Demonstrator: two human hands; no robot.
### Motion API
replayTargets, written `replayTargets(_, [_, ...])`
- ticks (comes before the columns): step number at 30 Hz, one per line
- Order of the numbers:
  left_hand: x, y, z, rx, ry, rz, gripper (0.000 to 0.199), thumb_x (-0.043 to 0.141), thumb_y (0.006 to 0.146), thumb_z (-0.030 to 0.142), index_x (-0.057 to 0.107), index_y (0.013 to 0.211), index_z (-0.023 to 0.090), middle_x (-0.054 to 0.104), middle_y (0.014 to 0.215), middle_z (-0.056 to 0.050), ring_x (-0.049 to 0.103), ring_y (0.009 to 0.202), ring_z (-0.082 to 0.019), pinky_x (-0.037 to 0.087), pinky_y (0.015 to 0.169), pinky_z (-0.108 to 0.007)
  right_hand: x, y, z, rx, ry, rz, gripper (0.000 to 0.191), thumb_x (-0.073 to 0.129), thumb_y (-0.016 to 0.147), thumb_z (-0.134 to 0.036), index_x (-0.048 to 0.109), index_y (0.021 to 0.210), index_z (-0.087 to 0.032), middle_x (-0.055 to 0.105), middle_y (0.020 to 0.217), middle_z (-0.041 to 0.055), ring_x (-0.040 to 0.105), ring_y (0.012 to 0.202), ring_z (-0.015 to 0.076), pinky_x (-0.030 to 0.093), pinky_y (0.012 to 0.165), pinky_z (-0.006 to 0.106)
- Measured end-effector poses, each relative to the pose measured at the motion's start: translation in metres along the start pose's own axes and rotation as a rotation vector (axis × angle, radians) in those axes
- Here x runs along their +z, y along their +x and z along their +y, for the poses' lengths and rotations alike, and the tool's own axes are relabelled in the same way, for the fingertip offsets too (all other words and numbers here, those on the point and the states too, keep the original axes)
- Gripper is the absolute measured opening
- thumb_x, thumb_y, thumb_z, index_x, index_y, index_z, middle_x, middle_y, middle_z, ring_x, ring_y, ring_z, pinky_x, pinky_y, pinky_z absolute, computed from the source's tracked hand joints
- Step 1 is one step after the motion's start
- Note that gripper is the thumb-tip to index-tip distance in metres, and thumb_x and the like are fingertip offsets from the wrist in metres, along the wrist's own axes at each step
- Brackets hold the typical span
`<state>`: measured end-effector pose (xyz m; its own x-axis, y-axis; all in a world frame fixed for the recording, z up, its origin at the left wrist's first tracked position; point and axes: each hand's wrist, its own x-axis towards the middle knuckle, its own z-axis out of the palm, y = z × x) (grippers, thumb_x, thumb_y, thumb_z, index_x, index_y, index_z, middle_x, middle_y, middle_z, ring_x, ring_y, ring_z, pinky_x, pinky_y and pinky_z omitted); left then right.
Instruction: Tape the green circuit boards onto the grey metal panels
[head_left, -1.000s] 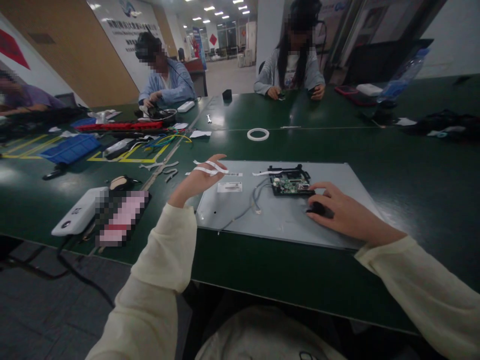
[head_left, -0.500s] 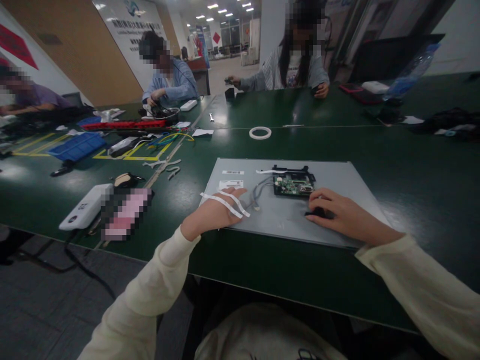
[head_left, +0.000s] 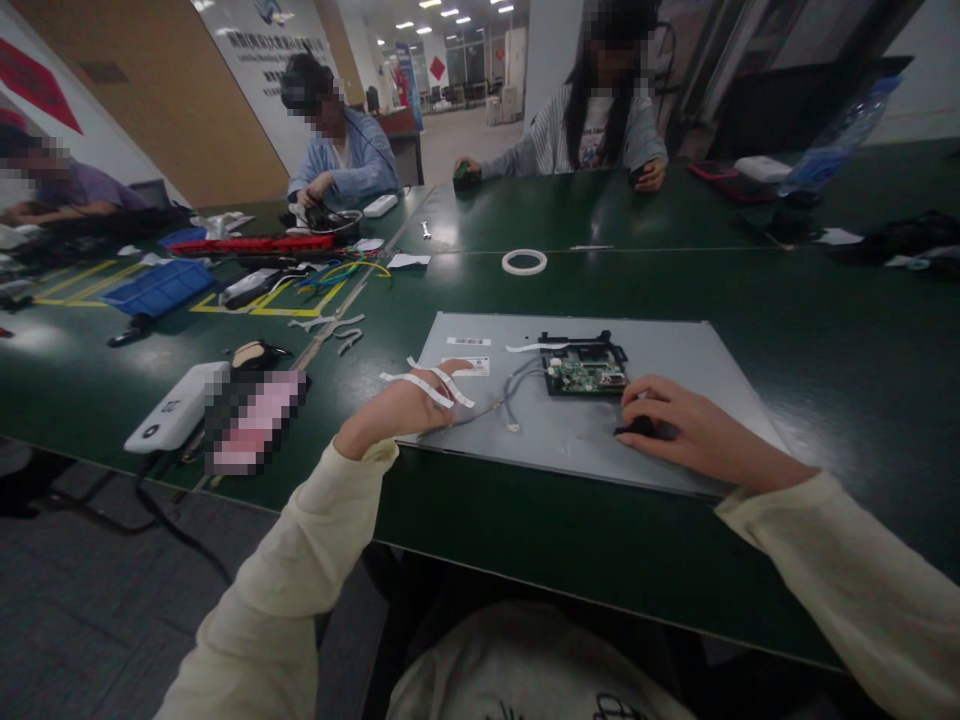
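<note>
My left hand (head_left: 401, 408) lies at the left part of a grey flat panel (head_left: 675, 350), with a finger stretched out and white tape strips (head_left: 431, 388) stuck across its back. A thin grey cable (head_left: 480, 412) runs from a green circuit board (head_left: 583, 374) towards the underside of this hand; its palm side is hidden. Closed around a small black piece (head_left: 636, 428), my right hand (head_left: 679, 430) rests on the panel just below the board's right corner. The board sits in a black frame (head_left: 619, 352), and a white strip (head_left: 536, 348) crosses that frame's upper left.
A tape roll (head_left: 524, 262) lies behind the panel. To the left are a white power bank (head_left: 176, 408), a blurred-out pink-screened phone (head_left: 259, 425), a blue bin (head_left: 159, 288) and cables. A person (head_left: 592, 130) sits opposite; others work farther left.
My left hand has slid left and towards me over the panel, and the grey cable now stretches out straighter beneath it. My right hand keeps its place on the black piece.
</note>
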<state>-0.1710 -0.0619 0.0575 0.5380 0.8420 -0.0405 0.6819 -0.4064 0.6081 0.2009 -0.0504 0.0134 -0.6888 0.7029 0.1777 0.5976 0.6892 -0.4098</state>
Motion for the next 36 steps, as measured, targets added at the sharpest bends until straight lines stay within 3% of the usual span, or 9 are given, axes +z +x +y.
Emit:
replayTargets(6, [0.002, 0.009, 0.001, 0.056, 0.053, 0.102, 0.048, 0.053, 0.085, 0.03, 0.042, 0.131, 0.019, 0.066, 0.094, -0.004, 0.064, 0.079, -0.015, 0.048, 0.08, -0.028, 0.001, 0.0, -0.003, 0.008, 0.003, 0.013, 0.024, 0.055, 0.085, -0.043, 0.063, 0.086, -0.021, 0.053, 0.109, 0.008, 0.057, 0.088, 0.0196, 0.05, 0.075, 0.036])
replayTargets(9, [0.013, 0.019, 0.013, 0.154, 0.088, 0.136, 0.05, 0.053, 0.087, 0.03, 0.039, 0.134, 0.019, 0.062, 0.113, -0.008, 0.061, 0.099, -0.018, 0.044, 0.092, -0.031, 0.002, 0.001, -0.004, 0.004, 0.01, 0.012, 0.024, 0.054, 0.086, -0.043, 0.063, 0.085, -0.02, 0.053, 0.109, 0.0082, 0.057, 0.088, 0.0196, 0.049, 0.076, 0.036])
replayTargets(11, [0.021, 0.025, 0.02, 0.244, 0.13, 0.077, 0.048, 0.053, 0.087, 0.027, 0.041, 0.133, 0.02, 0.055, 0.127, -0.009, 0.053, 0.116, -0.021, 0.038, 0.101, -0.034, 0.002, 0.002, -0.005, -0.003, 0.007, 0.008, 0.024, 0.054, 0.086, -0.042, 0.063, 0.085, -0.02, 0.053, 0.108, 0.0083, 0.057, 0.089, 0.0197, 0.049, 0.077, 0.036])
replayTargets(13, [0.026, 0.03, 0.023, 0.305, 0.145, -0.017, 0.045, 0.05, 0.088, 0.022, 0.043, 0.132, 0.019, 0.052, 0.131, -0.01, 0.049, 0.12, -0.022, 0.036, 0.104, -0.036, 0.002, 0.002, -0.006, -0.01, -0.001, 0.01, 0.023, 0.054, 0.086, -0.041, 0.063, 0.085, -0.02, 0.053, 0.107, 0.0082, 0.057, 0.09, 0.0199, 0.049, 0.078, 0.036])
replayTargets(21, [0.02, 0.032, 0.007, 0.285, -0.036, -0.1, 0.038, 0.047, 0.089, 0.017, 0.048, 0.127, 0.017, 0.062, 0.109, -0.009, 0.059, 0.099, -0.016, 0.044, 0.092, -0.032, 0.001, 0.0, -0.01, -0.018, -0.002, -0.015, 0.022, 0.054, 0.086, -0.04, 0.062, 0.086, -0.02, 0.052, 0.11, 0.0092, 0.057, 0.09, 0.0199, 0.049, 0.079, 0.037])
replayTargets(27, [0.013, 0.028, 0.002, 0.271, -0.109, -0.171, 0.037, 0.053, 0.086, 0.019, 0.052, 0.123, 0.017, 0.062, 0.108, -0.008, 0.059, 0.099, -0.016, 0.044, 0.091, -0.031, 0.002, -0.001, -0.009, -0.031, 0.011, -0.019, 0.021, 0.055, 0.085, -0.04, 0.063, 0.087, -0.02, 0.053, 0.109, 0.0087, 0.057, 0.09, 0.0199, 0.049, 0.078, 0.036])
replayTargets(36, [0.011, 0.026, -0.002, 0.263, -0.088, -0.166, 0.037, 0.055, 0.084, 0.018, 0.053, 0.121, 0.018, 0.062, 0.111, -0.008, 0.058, 0.102, -0.016, 0.043, 0.092, -0.03, 0.001, -0.001, -0.009, -0.023, 0.03, -0.017, 0.022, 0.055, 0.085, -0.04, 0.063, 0.085, -0.02, 0.054, 0.108, 0.0087, 0.057, 0.09, 0.0201, 0.05, 0.078, 0.037])
